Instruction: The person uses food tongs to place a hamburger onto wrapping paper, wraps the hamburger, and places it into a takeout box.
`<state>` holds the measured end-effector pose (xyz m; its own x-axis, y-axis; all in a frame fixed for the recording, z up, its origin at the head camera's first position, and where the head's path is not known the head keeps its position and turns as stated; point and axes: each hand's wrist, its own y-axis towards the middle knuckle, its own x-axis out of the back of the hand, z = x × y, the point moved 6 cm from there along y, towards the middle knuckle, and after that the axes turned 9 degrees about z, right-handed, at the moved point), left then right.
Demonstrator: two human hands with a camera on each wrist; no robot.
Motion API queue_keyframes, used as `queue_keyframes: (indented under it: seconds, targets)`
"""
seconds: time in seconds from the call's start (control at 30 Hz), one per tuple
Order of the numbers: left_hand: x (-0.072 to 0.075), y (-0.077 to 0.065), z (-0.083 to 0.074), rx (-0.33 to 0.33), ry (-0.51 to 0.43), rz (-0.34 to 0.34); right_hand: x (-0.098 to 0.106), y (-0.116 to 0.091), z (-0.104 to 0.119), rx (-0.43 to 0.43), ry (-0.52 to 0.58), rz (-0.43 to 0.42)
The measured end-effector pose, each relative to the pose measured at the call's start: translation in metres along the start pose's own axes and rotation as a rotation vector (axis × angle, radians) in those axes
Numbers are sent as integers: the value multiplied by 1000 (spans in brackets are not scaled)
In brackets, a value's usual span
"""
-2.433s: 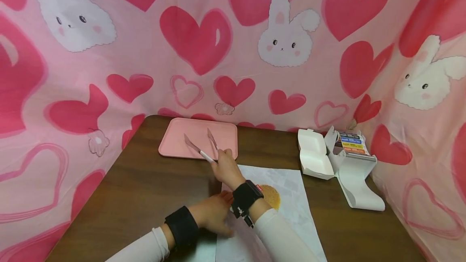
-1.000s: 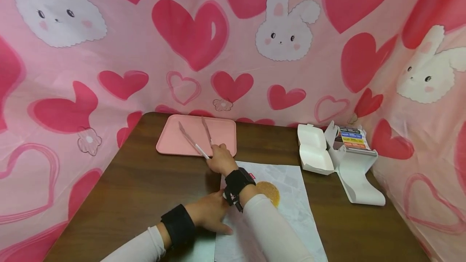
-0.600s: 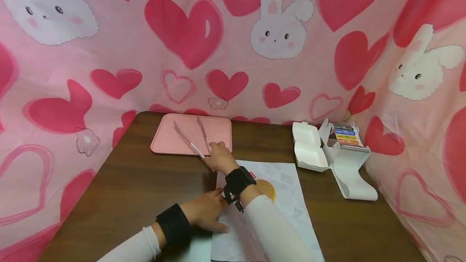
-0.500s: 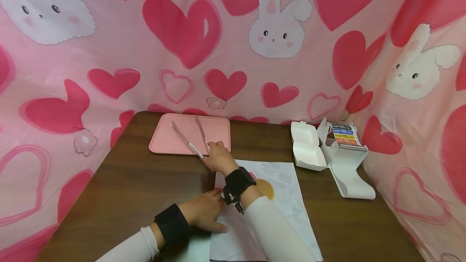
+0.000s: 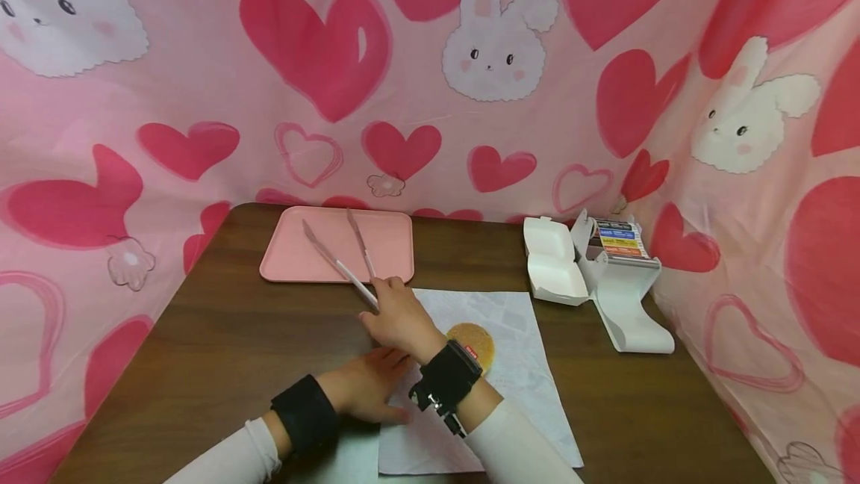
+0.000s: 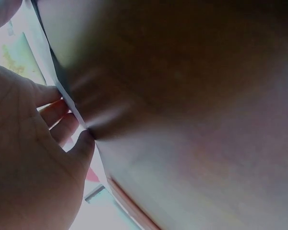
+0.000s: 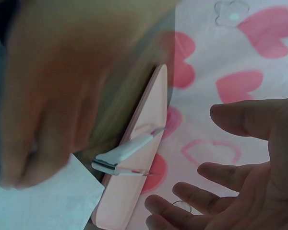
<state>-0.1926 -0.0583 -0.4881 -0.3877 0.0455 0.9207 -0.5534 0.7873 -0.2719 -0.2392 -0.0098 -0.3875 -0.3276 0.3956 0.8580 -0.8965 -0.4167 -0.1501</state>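
Observation:
A pair of tongs (image 5: 356, 284) with pale handles and metal arms lies with its arms spread over the pink tray (image 5: 285, 256), its joined end jutting past the near edge. My right hand (image 5: 406, 321) is beside that end. In the right wrist view, my right hand's fingers (image 7: 225, 175) are spread and apart from the tongs (image 7: 129, 149). Lower down, my left hand (image 5: 363, 388) rests flat at the left edge of the white paper sheet (image 5: 537, 409), with its fingertips touching it. A round golden-brown bun-like piece (image 5: 475, 340) lies on the paper, partly behind my right wrist.
An open white clamshell box (image 5: 554, 275) stands at the back right. Beside it is a white holder (image 5: 601, 278) with coloured labels and a curling white strip (image 5: 628, 323). A pink heart-patterned curtain (image 5: 403, 81) hangs behind the brown table (image 5: 255, 364).
My right hand has let go of the tongs and drawn back slightly toward me. The tongs stay on the tray. My left hand keeps its place on the paper's edge.

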Motion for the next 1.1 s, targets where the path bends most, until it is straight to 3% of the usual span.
queue_keyframes:
  seconds: [0.17,0.27,0.57,0.87,1.1]
  targets:
    - [-1,-5,6,73,-208,16,-4,-29,-1,65,14,2]
    - [0,-6,7,96,-258,5,-3,-49,-1,121,-3,-19]
    - [-1,2,2,32,43,18,0,-116,-23,243,31,-45]
    - [0,2,2,38,46,18,12,-165,-64,280,-63,-162]
    - [-2,3,2,6,45,11,15,-189,-104,346,-227,-219]
